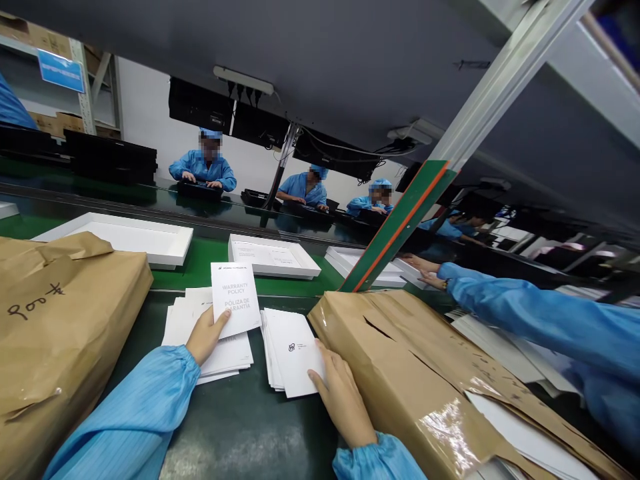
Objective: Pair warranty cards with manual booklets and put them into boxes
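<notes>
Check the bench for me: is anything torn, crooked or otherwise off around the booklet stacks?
Yes. The brown paper package right of the right hand is torn open along its top, and white sheets show through at its lower end. The booklet stack under that hand is fanned out unevenly. The left hand holds a warranty leaflet.

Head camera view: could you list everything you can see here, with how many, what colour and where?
warranty leaflet: one, white, raised in the left hand
left leaflet stack: one, white, on the dark bench under that leaflet
right leaflet stack: one, white, beside it
torn paper parcel: one, brown, right of the stacks
marked paper parcel: one, brown, far left
trays: at least three, white, on the green belt
co-workers: several, in blue, across the line
co-worker's sleeve: one, blue, reaching in from the right
left hand: pinching the leaflet
right hand: resting on the right stack
</notes>
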Available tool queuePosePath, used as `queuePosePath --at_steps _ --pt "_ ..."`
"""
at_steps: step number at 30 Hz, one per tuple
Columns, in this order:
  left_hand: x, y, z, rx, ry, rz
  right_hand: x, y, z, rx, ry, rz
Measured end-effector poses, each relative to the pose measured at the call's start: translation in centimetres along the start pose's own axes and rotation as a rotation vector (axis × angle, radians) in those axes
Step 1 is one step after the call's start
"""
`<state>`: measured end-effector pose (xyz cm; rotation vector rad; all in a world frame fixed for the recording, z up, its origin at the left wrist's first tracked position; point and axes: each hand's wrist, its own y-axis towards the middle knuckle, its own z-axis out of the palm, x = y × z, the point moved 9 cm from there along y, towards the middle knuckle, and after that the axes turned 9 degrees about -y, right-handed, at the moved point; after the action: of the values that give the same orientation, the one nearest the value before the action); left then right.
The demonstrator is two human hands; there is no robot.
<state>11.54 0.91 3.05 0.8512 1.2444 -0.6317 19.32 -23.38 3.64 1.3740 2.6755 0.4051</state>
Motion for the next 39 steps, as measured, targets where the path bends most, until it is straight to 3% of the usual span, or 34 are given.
queuePosePath --at_steps 6,12,18,25,30,35,39 --pt "0.0 -0.1 0.2 0.010 0.031 -0.022 1.2 -2.4 0.3 0.106 -0.061 -0.086" --pt "0.0 -0.2 0.2 0.008 0.062 -0.031 3.3 -4.3 -0.5 0.127 0.085 -0.233" --pt "0.4 -0.2 0.1 0.011 0.086 -0.041 -0.3 -2.8 -0.9 -0.044 0.021 0.081" --pt "0.2 -0.3 0.3 0.019 0.124 -0.051 -0.4 -2.2 -1.5 -0.079 0.070 0.076" --pt "0.1 -0.3 0.3 0.021 0.154 -0.058 -0.6 -1.1 -1.5 -0.138 0.286 0.059" --pt "0.0 -0.2 0.3 0.021 0.161 -0.047 -2.2 0.1 -0.1 -0.116 0.505 0.164" --pt "0.0 -0.2 0.4 0.023 0.156 -0.043 -2.5 0.2 -0.7 -0.171 0.472 0.165"
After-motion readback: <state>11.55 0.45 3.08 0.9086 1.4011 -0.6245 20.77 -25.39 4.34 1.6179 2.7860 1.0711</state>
